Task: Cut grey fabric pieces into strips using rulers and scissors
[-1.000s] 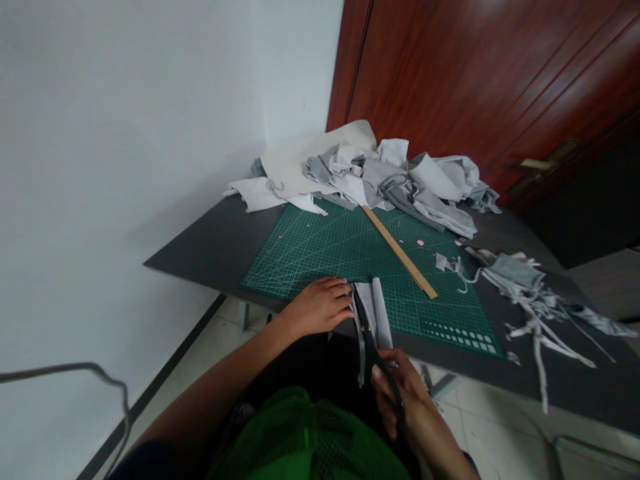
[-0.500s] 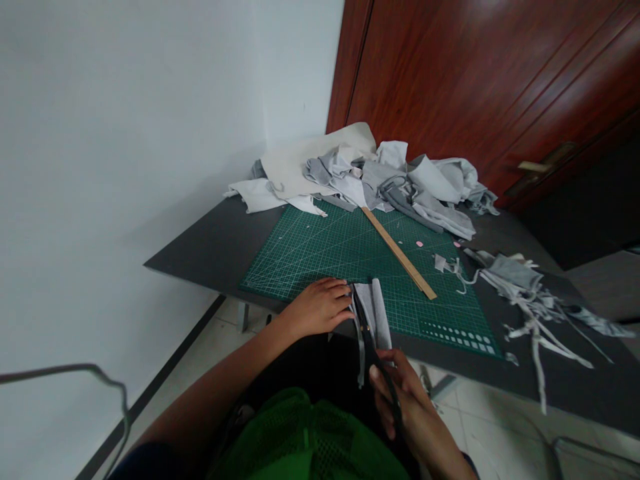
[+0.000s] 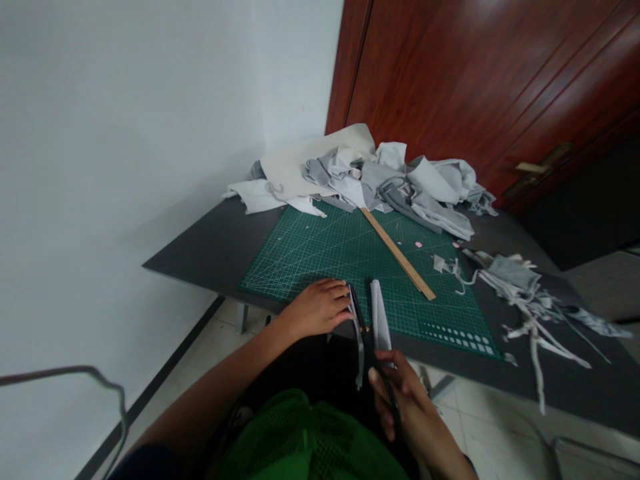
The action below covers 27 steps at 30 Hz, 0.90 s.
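In my right hand (image 3: 403, 400) is a pair of black scissors (image 3: 367, 337), its blades pointing away from me over the mat's near edge. My left hand (image 3: 323, 308) rests on the green cutting mat (image 3: 330, 250), palm down. Its fingertips press on a narrow grey fabric strip (image 3: 359, 363) along the left of the blades, whose loose end hangs past the table edge. To the right of the scissors lies a folded light grey fabric piece (image 3: 381, 315). Its near end reaches my right fingers; whether they grip it I cannot tell.
A wooden ruler (image 3: 397, 253) lies slanted across the mat. Crumpled grey and white cloth (image 3: 390, 177) is heaped at the back of the dark table (image 3: 215, 243). Fabric scraps (image 3: 520, 280) lie on the right, some hanging over the front edge. A wall and door stand behind.
The grey fabric has parted at the scissors: green mat now shows between the blades and the folded piece, which looks narrower. Both hands have hardly moved.
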Motion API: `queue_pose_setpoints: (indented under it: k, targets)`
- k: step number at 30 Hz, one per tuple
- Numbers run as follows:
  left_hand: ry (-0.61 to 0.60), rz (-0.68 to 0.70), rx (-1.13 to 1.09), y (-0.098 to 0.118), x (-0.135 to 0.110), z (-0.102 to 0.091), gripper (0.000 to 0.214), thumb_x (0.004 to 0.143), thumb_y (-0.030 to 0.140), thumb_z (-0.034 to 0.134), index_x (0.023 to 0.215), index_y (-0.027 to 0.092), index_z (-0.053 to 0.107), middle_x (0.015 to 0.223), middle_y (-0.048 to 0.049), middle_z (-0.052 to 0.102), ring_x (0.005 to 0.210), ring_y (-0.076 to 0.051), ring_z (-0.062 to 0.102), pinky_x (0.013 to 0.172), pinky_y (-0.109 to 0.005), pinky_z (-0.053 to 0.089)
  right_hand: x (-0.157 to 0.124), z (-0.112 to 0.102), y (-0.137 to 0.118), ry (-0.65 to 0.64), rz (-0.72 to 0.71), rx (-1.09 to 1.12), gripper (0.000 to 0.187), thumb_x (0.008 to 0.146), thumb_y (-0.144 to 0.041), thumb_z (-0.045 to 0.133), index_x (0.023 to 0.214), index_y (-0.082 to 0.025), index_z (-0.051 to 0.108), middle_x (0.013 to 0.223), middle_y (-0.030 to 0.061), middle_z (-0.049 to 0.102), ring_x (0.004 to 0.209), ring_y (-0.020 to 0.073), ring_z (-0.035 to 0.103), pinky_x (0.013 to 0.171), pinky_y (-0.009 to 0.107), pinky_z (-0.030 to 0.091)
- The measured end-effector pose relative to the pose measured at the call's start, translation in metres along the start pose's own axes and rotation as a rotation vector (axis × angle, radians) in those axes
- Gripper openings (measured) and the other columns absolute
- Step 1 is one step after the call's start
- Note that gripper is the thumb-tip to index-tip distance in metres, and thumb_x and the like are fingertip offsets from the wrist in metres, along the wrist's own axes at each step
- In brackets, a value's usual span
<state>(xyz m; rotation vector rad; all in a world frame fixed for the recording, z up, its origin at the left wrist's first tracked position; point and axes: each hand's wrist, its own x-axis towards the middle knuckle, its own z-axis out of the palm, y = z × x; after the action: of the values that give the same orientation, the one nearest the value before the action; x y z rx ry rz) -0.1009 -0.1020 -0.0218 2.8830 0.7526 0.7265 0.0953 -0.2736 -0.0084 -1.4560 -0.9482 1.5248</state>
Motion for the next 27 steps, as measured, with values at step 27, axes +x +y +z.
queue_pose_setpoints:
  k: [27]
  targets:
    - [-0.084,-0.059,0.034,0.008,0.007,-0.013,0.026,0.098,0.032,0.063,0.122,0.021,0.066,0.122,-0.0083,0.066,0.121,-0.028,0.059,0.105,-0.046,0.048,0.046,-0.032,-0.028,0.005,-0.044,-0.346,0.046,0.085,-0.052,0.071,0.113,-0.024,0.047,0.073,-0.0058,0.062,0.043,0.012,0.058,0.032,0.021,0.043]
